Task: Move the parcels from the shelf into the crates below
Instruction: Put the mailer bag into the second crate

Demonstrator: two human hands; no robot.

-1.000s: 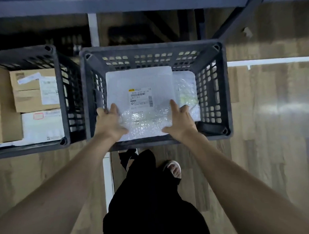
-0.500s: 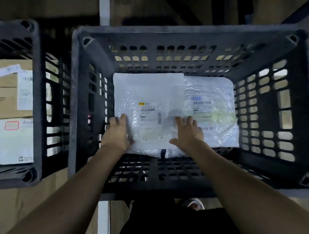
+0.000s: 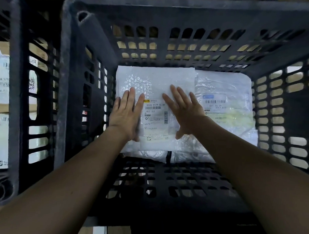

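A white bubble-wrap parcel (image 3: 155,78) with a barcode label lies flat on the bottom of the dark slotted crate (image 3: 171,10). My left hand (image 3: 126,112) lies flat on its left part, fingers straight. Over its right part my right hand (image 3: 183,107) is spread open, fingers straight, touching or just above the wrap. A second clear-plastic parcel (image 3: 226,91) with a blue-marked label lies to the right in the same crate, partly under the first one.
A second dark crate (image 3: 14,94) stands directly to the left, holding cardboard boxes (image 3: 1,76) with labels. The crate walls rise high around both forearms. Wooden floor shows through the far wall's slots.
The view has dropped much closer into the crate. Both hands went from gripping the parcel's near edge to lying flat and open on top of it, further in.
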